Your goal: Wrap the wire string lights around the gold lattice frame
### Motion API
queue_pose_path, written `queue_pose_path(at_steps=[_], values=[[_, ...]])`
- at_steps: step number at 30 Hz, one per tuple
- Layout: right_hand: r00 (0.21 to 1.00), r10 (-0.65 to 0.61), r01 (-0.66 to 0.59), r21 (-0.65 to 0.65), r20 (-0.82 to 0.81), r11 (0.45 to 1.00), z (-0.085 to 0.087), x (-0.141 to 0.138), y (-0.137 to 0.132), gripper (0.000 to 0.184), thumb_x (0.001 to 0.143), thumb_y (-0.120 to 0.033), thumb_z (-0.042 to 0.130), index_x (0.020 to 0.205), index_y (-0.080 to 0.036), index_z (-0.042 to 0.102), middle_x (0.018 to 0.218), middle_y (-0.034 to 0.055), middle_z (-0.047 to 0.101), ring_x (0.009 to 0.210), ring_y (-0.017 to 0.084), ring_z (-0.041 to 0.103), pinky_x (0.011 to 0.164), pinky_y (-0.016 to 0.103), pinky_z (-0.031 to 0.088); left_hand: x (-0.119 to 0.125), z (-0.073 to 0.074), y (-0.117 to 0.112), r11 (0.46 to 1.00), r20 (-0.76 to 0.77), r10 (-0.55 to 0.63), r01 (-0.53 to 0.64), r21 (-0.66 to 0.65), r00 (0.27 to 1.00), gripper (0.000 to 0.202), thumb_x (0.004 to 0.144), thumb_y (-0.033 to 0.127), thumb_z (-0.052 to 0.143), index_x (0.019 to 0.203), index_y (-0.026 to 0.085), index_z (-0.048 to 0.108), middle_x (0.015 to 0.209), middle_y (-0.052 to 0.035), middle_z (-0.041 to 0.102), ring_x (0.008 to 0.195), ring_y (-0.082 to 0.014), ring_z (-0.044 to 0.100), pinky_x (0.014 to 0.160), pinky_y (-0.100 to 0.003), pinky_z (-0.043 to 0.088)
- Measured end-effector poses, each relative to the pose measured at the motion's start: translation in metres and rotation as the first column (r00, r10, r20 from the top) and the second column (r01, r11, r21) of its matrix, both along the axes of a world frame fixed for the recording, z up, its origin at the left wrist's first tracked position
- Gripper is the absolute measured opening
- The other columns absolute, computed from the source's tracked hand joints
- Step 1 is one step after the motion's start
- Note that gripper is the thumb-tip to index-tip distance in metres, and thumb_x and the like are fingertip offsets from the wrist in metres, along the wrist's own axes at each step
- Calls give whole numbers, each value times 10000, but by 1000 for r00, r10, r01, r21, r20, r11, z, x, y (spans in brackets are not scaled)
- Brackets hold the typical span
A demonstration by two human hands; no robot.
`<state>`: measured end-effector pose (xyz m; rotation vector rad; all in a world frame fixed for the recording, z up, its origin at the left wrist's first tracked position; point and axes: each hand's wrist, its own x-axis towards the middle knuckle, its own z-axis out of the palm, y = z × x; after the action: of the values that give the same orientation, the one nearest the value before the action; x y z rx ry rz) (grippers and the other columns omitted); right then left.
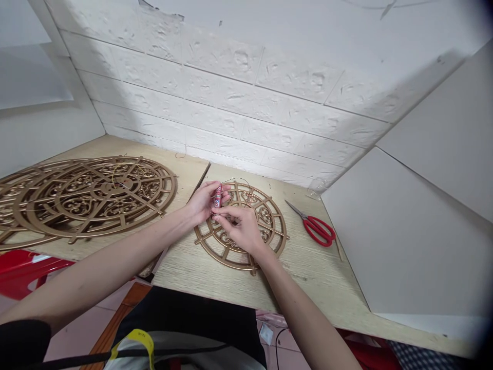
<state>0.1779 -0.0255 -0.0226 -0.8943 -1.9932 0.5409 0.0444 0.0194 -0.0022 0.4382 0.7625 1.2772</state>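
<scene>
Above the round gold fretwork disc (242, 226), the left hand (202, 201) pinches a small red-and-white tube (217, 196) upright, while the right hand (241, 227) closes its fingertips at the tube's lower end. Keeping both hands low over the disc would steady it. Red scissors (318, 227) lie right of the disc on the wooden surface (185, 264).

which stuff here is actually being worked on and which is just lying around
In use: small red-and-white tube in the left hand; right hand at its lower end; round gold openwork disc beneath.

Lying about: red-handled scissors; large gold openwork discs.
</scene>
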Motion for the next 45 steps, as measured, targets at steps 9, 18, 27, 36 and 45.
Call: queue_pose_path(at_steps=[9, 18, 27, 36, 45], values=[[991, 128, -127, -36, 27, 991, 5, 9, 2, 268, 863, -257, 662, 1130, -245, 686, 784, -6, 738, 652, 137, 654, 686, 265, 502, -4, 7, -1, 998, -28, 5, -3, 55, 1000, 134, 838, 69, 571, 793, 161, 484, 775, -65, 691, 523, -104, 608, 494, -194, 512], [907, 37, -137, -211, -420, 968, 26, 23, 3, 129, 848, -326, 668, 879, -211, 719, 650, -10, 685, 513, 118, 596, 508, 248, 491, -8, 18, 0, 997, -22, 83, -83, -5, 996, 124, 899, 81, 509, 802, 154, 484, 762, -66, 679, 496, -66, 584, 487, -152, 517], [799, -340, 290, -177, -496, 940, 21, 32, 18, 240, 870, -371, 594, 974, -169, 670, 790, 47, 719, 740, 173, 667, 657, 292, 513, -10, 16, 2, 996, -19, 85, -85, -12, 996, 129, 872, 75, 549, 799, 157, 481, 772, -69, 673, 496, -80, 588, 472, -166, 515], [911, -341, 380, -151, 233, 912, 4, 34, 25, 121, 829, -239, 633, 757, -189, 716, 964, 92, 723, 979, 258, 629, 908, 427, 437, -10, 17, 2, 995, -10, 97, -97, 2, 995, 115, 875, 76, 549, 803, 151, 500, 739, -56, 670, 484, -66, 565, 525, -175, 531], [944, -312, 251, -377, -110, 892, 11, 35, 26, 168, 785, -318, 654, 727, -170, 711, 780, 39, 710, 742, 186, 606, 706, 314, 445, -11, 17, 2, 996, -35, 93, -93, 13, 995, 116, 894, 84, 509, 811, 159, 481, 736, -53, 664, 475, -69, 566, 489, -162, 513]])
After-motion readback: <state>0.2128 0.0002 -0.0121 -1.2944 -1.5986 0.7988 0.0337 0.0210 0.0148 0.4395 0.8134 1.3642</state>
